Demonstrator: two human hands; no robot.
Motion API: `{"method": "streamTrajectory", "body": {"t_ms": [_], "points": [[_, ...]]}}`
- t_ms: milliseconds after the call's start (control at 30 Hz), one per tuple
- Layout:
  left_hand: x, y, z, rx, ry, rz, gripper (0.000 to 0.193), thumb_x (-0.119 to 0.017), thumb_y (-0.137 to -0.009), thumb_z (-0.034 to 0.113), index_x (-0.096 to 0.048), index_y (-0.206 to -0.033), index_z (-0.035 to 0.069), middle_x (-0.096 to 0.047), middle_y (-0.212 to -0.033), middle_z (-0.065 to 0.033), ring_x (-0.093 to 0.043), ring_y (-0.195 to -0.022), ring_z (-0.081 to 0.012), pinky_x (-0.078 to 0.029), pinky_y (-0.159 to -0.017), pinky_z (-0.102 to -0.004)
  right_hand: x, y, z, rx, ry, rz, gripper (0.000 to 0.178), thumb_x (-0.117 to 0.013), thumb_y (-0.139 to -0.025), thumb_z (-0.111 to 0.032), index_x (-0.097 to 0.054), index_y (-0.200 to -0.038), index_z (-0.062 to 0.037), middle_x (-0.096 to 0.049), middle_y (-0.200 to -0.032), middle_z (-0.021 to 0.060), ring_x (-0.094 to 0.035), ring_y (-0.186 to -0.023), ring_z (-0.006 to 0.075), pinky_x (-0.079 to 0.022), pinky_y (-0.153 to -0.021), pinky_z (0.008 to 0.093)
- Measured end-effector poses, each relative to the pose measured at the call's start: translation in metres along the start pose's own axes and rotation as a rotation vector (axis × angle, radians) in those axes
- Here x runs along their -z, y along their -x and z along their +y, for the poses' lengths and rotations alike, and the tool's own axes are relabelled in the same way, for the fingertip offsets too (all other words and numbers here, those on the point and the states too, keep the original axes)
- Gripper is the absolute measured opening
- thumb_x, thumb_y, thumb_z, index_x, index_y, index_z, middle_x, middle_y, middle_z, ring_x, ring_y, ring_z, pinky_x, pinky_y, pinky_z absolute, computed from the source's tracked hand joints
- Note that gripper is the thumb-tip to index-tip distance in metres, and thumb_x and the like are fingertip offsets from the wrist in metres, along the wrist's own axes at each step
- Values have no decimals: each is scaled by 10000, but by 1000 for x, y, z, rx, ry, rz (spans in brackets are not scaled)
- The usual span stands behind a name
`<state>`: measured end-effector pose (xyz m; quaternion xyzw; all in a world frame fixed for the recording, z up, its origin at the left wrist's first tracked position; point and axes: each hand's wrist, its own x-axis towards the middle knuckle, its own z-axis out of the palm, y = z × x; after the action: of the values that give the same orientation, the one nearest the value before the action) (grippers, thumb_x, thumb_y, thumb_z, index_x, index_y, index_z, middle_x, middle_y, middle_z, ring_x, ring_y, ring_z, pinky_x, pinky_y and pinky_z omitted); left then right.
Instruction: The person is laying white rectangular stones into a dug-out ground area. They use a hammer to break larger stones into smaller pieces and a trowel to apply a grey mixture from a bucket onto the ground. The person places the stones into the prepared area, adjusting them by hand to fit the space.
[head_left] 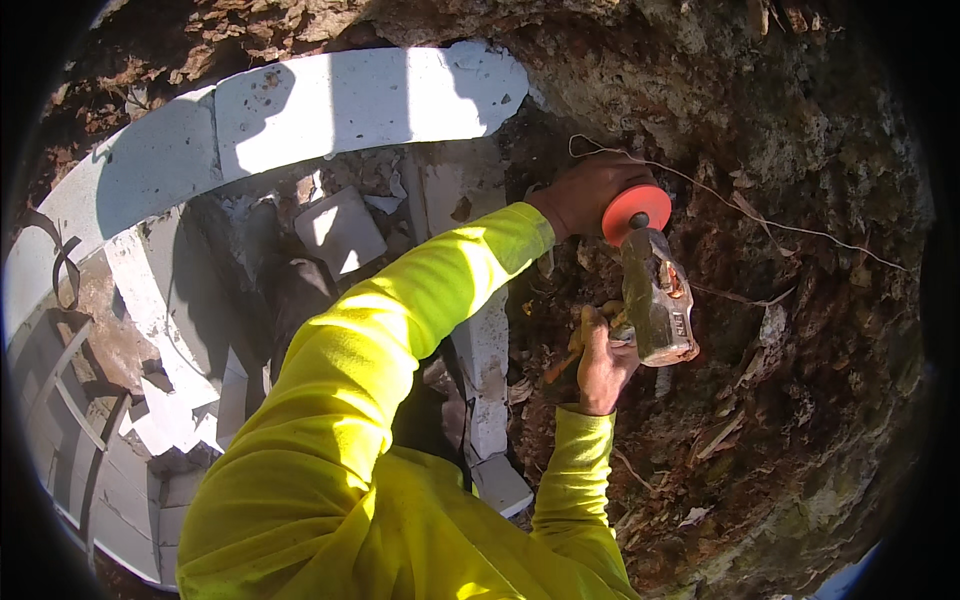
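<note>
My left hand (578,193) is closed around a chisel with a round orange hand guard (637,212). The dark striking end shows at the guard's centre, while the blade is hidden behind the guard and hand. Below it, my right hand (604,368) is closed on a club hammer, its thumb showing and most of the handle hidden. The heavy, worn steel hammer head (658,300) lies in line with the chisel's end. Whether the two touch, I cannot tell. Both sit over rough brown earth (740,330).
A curved white block edge (370,100) runs across the upper left. Inside it lie broken white slabs (340,232) and rubble. Pale thin string (720,190) trails over the earth on the right. Stacked white pieces (115,495) stand at the lower left.
</note>
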<state>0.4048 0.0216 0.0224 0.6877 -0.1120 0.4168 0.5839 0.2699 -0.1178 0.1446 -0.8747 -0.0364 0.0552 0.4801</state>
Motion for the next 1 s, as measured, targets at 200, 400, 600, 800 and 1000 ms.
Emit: {"method": "streamTrajectory", "body": {"t_ms": [200, 400, 600, 800, 1000], "points": [[9, -6, 11, 41, 68, 25, 371, -741, -653, 195, -612, -986, 94, -586, -959, -53, -555, -946, -277, -470, -850, -371, 12, 4, -21, 509, -322, -165, 123, -549, -872, -11, -441, -880, -70, -473, -638, 11, -396, -511, 89, -392, -505, 254], [26, 10, -14, 68, 15, -98, 319, -741, -664, 185, -597, -938, 110, -554, -993, -37, -510, -1012, -253, -410, -899, -401, -23, -4, 20, -126, -92, 30, 123, -619, -860, -28, -536, -951, -15, -515, -690, 10, -442, -547, 90, -383, -523, 256], [20, 49, 37, -112, 49, -73, 218, -716, -702, 168, -608, -891, 149, -523, -1045, -5, -465, -1087, -248, -350, -928, -414, -5, 59, -21, -259, -184, 18, 81, -588, -851, -16, -516, -879, 8, -500, -643, 33, -432, -545, 104, -380, -531, 271], [15, 33, 0, -184, 72, -5, 222, -713, -708, 140, -568, -877, 148, -525, -1053, -21, -486, -1053, -272, -370, -911, -419, 1, 70, -46, -38, -217, -62, 199, -524, -870, 1, -368, -772, -77, -422, -626, 43, -456, -520, 138, -539, -527, 377], [1, 34, -18, -262, 71, 56, 299, -706, -726, 132, -508, -949, 135, -522, -1060, -42, -485, -1032, -279, -381, -904, -423, -5, 39, -22, 416, -248, -48, 216, -517, -854, 18, -370, -743, -94, -455, -682, 72, -449, -568, 162, -519, -535, 388]]}}
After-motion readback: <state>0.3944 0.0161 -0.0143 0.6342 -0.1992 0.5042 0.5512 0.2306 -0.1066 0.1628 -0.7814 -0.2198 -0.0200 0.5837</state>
